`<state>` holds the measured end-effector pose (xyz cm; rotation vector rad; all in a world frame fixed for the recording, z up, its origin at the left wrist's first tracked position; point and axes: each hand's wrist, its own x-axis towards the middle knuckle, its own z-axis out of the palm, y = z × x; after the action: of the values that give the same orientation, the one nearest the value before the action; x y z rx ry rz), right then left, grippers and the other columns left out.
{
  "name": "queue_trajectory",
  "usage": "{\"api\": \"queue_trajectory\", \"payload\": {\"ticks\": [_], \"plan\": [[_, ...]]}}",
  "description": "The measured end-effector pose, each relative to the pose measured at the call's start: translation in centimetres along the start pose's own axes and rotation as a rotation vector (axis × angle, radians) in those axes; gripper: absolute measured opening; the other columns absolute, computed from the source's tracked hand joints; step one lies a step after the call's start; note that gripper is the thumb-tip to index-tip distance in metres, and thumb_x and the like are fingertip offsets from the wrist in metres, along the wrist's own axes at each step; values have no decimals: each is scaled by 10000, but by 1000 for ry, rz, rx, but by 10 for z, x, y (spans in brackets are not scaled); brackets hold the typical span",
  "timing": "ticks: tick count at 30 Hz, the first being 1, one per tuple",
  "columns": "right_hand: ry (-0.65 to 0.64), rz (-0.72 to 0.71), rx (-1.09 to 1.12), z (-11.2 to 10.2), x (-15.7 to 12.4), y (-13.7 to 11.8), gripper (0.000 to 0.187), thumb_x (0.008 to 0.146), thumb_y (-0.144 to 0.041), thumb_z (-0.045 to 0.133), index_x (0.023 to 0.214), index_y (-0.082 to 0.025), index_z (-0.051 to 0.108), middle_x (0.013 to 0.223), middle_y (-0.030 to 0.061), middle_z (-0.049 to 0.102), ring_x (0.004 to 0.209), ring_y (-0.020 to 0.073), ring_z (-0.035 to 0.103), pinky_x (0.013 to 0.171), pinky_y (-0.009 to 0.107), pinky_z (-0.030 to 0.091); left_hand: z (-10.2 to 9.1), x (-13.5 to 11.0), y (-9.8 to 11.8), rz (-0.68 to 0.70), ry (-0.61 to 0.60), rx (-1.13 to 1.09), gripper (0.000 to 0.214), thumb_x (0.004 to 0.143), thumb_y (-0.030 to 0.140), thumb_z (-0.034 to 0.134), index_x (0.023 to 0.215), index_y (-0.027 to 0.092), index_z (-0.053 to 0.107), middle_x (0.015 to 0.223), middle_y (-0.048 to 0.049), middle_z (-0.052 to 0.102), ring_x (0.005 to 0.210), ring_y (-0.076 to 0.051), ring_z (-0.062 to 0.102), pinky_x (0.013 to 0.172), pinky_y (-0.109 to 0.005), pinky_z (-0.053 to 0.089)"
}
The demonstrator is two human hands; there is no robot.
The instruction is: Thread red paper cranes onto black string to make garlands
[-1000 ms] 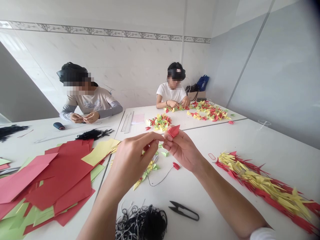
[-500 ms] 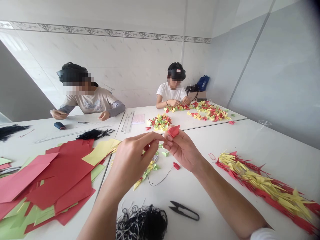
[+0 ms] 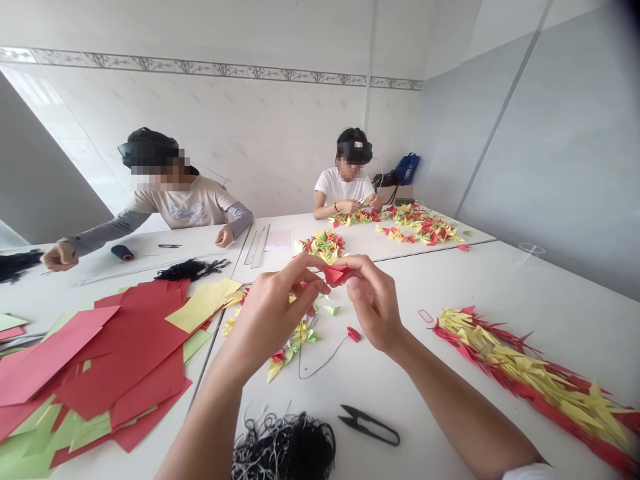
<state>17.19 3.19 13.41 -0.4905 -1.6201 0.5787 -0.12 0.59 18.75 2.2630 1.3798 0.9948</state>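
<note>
Between the fingertips of both hands is a small red folded paper crane [image 3: 336, 274], held above the table. My left hand [image 3: 280, 303] pinches its left side; whether a needle is also in those fingers cannot be made out. On the other side, my right hand [image 3: 376, 303] grips it with thumb and forefinger. A dark thread [image 3: 320, 369] hangs below my left hand and runs along the table to another red folded piece [image 3: 354, 334]. Several yellow, green and red paper cranes [image 3: 305, 332] lie beneath and behind my hands, partly hidden.
Black thread snips [image 3: 370, 425] and a tangled black thread bundle [image 3: 295, 443] lie in front. Coloured paper sheets [image 3: 125, 347] spread at left; strung cranes [image 3: 535, 373] stretch along the right. Two co-workers sit across, near a crane pile [image 3: 320, 245] and a thread spool [image 3: 121, 253].
My right hand has turned, its fingers now over the top of the red crane, which has tilted level and moved slightly left. The left co-worker's arm has reached out leftward.
</note>
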Motion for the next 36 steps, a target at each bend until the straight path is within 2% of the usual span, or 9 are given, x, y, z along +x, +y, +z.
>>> {"api": "queue_trajectory", "payload": {"ticks": [6, 10, 15, 21, 26, 30, 33, 36], "plan": [[-3, 10, -69, 3, 1, 0, 128, 963, -211, 539, 971, -242, 663, 917, 34, 670, 841, 181, 633, 787, 322, 502, -2, -3, 1, 21, -72, -44, 319, 952, 178, 484, 1242, 292, 553, 754, 63, 710, 575, -95, 651, 513, -193, 455], [-43, 6, -61, 4, 1, 1, 123, 926, -173, 577, 937, -244, 676, 885, 25, 671, 827, 183, 629, 799, 326, 497, -7, -4, -2, 18, -96, -25, 214, 961, 252, 518, 1164, 273, 582, 736, 52, 713, 570, -102, 642, 511, -205, 450], [-91, 29, -38, 4, 2, 0, 129, 947, -187, 566, 915, -242, 678, 849, 21, 668, 804, 180, 610, 781, 324, 482, -9, -2, -5, 4, -140, -31, 153, 976, 294, 515, 1108, 258, 583, 750, 45, 724, 572, -94, 634, 545, -208, 460], [-30, 0, -60, 3, 4, -2, 112, 892, -158, 614, 850, -244, 672, 903, 28, 607, 851, 189, 591, 795, 337, 485, -9, -1, -6, 2, -129, -30, 132, 979, 313, 515, 1075, 257, 586, 742, 54, 707, 581, -90, 617, 580, -216, 457], [116, 41, 67, 2, 3, -5, 97, 915, -208, 609, 826, -243, 628, 919, 42, 609, 903, 202, 605, 805, 355, 508, -11, -1, -8, 35, -113, -13, 85, 976, 274, 499, 952, 229, 566, 735, 41, 665, 634, -106, 610, 616, -234, 455], [345, 6, 184, -2, 5, -6, 116, 937, -232, 573, 823, -251, 557, 873, 27, 667, 804, 183, 637, 737, 354, 538, -12, 0, -11, 56, -133, 88, 99, 972, 270, 492, 937, 225, 572, 778, 24, 677, 675, -122, 609, 626, -244, 439], [531, -11, 179, -12, 10, -8, 114, 917, -266, 579, 824, -257, 514, 845, 3, 677, 719, 164, 645, 675, 334, 541, -10, 2, -14, 89, -198, 173, 121, 965, 284, 507, 917, 229, 604, 861, 9, 699, 703, -133, 608, 613, -245, 425], [664, -28, 167, -29, 17, -14, 107, 910, -302, 558, 853, -263, 476, 840, -28, 663, 630, 132, 630, 604, 288, 516, -4, 5, -19, 137, -256, 209, 157, 967, 271, 496, 947, 237, 648, 916, -8, 709, 737, -145, 613, 629, -255, 423]]}}
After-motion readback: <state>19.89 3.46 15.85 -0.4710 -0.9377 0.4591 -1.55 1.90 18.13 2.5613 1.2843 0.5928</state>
